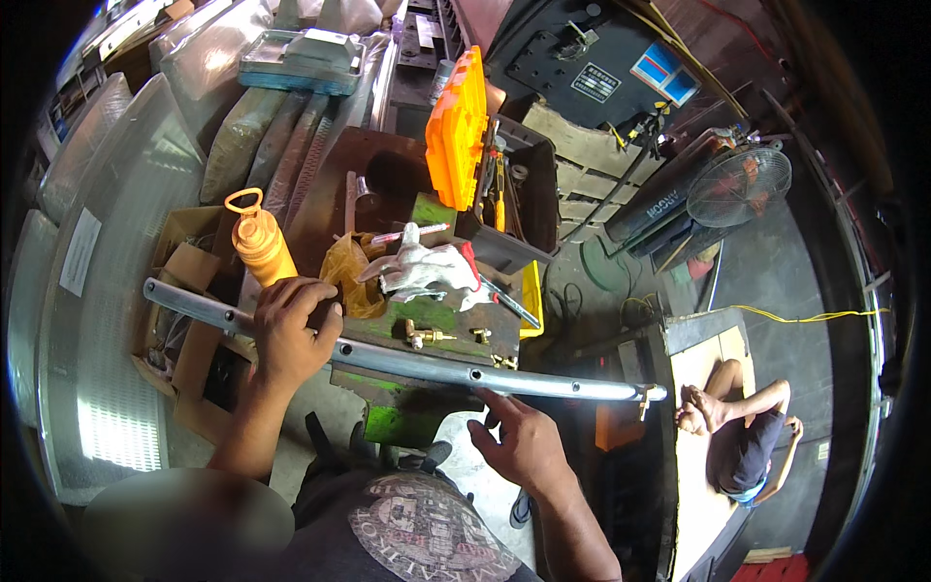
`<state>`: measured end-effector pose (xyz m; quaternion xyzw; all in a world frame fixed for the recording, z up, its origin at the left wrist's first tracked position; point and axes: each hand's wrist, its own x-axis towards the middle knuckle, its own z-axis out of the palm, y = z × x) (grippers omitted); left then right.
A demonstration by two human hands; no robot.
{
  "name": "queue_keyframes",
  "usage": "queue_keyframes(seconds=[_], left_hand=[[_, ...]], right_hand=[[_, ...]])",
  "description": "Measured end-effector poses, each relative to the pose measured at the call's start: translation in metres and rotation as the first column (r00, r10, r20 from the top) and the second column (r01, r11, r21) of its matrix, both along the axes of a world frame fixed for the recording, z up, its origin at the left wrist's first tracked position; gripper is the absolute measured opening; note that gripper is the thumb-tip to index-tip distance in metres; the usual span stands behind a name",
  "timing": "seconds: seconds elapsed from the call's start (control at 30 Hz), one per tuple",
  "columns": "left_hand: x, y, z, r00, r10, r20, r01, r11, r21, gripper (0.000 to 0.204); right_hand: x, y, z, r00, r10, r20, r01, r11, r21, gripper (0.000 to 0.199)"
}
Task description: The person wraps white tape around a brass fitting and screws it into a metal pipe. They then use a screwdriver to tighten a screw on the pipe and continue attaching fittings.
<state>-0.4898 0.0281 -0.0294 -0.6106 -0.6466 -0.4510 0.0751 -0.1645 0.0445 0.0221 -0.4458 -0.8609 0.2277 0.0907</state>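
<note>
A long silver metal tube [407, 363] with holes along it lies across in front of me, over the bench edge. My left hand [299, 335] is closed around it left of the middle. Below one of the holes, the index fingertip of my right hand [524, 441] touches the tube's near side; the thumb is apart and the other fingers are partly curled. A brass fitting [645, 403] sits at the tube's right end. On the green-stained bench [383, 339] lie more brass fittings [423, 335], a white work glove [427, 270] and a yellow plastic bag [343, 278].
An orange bottle [262, 242] stands beyond my left hand, near a cardboard box [184, 242]. The toolbox [543, 184] has its orange lid [456, 136] raised. Wrapped panels [126, 272] stand at left. A fan [739, 186] and another person [752, 441] are at right.
</note>
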Motion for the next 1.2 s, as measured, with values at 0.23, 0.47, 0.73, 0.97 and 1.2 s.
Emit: queue_keyframes(seconds=[0.23, 0.47, 0.73, 0.97, 1.2], left_hand=[[0.006, 0.001, 0.001, 0.999, -0.005, 0.034, 0.004, 1.000, 0.015, 0.015], [0.006, -0.002, 0.000, 1.000, 0.010, 0.025, -0.009, 1.000, -0.026, 0.015], [0.006, -0.001, -0.001, 1.000, 0.004, 0.017, -0.003, 1.000, -0.025, 0.013], [0.006, 0.000, -0.001, 1.000, 0.010, 0.012, -0.010, 1.000, -0.022, 0.013], [0.006, -0.002, 0.000, 1.000, 0.006, 0.006, -0.006, 0.999, -0.032, 0.013]], right_hand=[[0.003, 0.014, -0.005, 0.961, -0.147, -0.235, 0.036, 0.906, -0.422, 0.060], [0.027, 0.024, 0.000, 0.796, -0.445, -0.409, -0.117, 0.550, -0.827, 0.058], [0.079, 0.010, 0.002, 0.827, -0.532, -0.181, 0.540, 0.842, -0.010, 0.050], [0.103, 0.017, -0.002, 0.918, -0.397, 0.010, 0.386, 0.898, 0.210, 0.042], [0.106, 0.031, 0.004, 0.942, -0.294, 0.163, 0.250, 0.937, 0.245, 0.039]])
